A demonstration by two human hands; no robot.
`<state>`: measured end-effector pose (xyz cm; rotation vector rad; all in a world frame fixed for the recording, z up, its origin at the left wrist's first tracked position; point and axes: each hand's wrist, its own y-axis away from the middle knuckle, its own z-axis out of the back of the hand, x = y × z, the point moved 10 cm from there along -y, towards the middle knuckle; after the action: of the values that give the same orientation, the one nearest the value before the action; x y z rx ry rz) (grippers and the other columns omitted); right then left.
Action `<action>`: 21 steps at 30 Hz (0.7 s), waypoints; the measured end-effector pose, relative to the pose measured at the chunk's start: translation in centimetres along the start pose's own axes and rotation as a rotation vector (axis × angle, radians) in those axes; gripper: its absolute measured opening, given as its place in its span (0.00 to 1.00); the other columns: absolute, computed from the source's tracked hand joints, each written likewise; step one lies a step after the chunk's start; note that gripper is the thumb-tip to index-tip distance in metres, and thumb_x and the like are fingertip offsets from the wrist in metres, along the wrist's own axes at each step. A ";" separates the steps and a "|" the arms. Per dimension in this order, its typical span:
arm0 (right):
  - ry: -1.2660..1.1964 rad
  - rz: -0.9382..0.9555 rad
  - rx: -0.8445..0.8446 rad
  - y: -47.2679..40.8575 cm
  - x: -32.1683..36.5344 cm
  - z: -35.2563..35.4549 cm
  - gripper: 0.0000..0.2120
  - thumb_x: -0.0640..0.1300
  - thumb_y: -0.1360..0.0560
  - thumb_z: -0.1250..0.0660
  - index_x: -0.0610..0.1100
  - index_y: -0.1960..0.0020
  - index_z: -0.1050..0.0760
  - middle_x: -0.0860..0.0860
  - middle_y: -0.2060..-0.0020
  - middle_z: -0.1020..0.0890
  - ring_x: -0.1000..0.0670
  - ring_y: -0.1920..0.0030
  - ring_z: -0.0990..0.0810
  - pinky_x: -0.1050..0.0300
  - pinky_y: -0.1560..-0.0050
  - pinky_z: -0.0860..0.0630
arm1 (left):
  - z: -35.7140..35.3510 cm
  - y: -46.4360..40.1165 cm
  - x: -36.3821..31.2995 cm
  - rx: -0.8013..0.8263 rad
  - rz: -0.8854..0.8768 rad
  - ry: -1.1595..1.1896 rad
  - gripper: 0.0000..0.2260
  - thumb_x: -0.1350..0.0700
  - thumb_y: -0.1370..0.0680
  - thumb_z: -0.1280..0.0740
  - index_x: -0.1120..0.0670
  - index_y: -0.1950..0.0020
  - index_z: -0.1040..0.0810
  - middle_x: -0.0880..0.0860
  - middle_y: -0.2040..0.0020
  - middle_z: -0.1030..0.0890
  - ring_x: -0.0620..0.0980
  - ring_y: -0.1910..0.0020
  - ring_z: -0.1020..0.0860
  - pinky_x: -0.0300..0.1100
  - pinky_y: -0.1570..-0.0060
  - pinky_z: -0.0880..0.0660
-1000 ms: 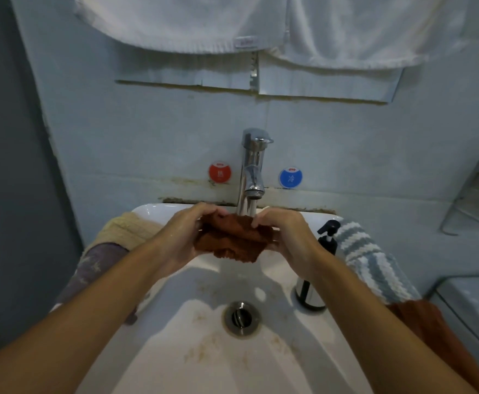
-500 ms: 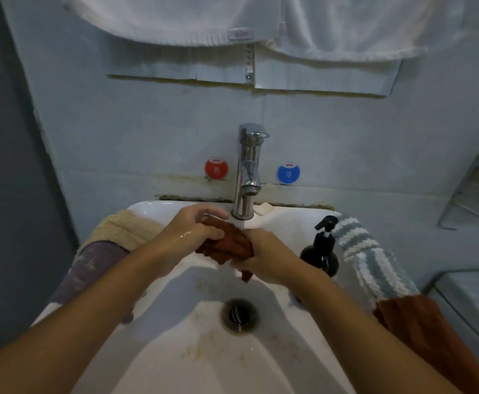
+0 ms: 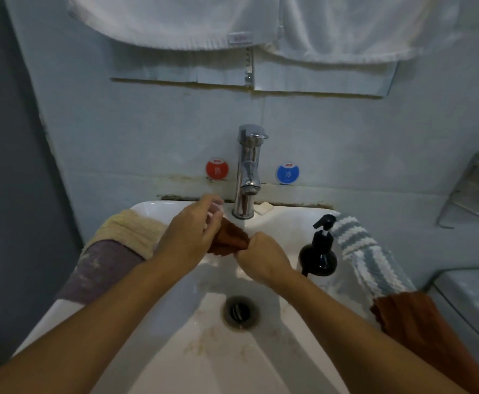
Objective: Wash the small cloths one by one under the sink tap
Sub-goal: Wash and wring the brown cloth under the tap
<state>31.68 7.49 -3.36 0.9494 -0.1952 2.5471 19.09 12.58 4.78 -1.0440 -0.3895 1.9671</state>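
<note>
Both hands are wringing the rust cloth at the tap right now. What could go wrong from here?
1. The right hand works close to the black pump bottle on the sink rim; a wide elbow swing could topple it.
2. The left hand is beside the cream cloth draped over the rim; a brush might drag it off.

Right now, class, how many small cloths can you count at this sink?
5: rust-brown cloth in both hands, cream cloth and purple cloth on the left rim, striped cloth and brown cloth right. Others may be hidden.

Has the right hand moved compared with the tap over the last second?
Yes. The right hand, gripping the brown cloth, has dropped lower and nearer the person, away from the tap spout.
</note>
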 end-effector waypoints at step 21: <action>0.671 0.438 -0.204 1.3 4.6 1.0 0.06 0.46 0.21 0.35 0.46 0.52 0.21 0.50 0.61 0.24 0.48 0.61 0.26 0.56 0.60 0.35 | -8.9 3.6 1.9 0.737 0.484 -0.045 0.08 0.66 0.26 0.39 0.58 0.63 0.25 0.55 0.70 0.24 0.52 0.72 0.27 0.38 0.74 0.33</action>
<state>28.61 7.51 0.43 -0.0658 -0.4870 2.9986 23.60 10.98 -3.77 -0.6358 0.5919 2.2733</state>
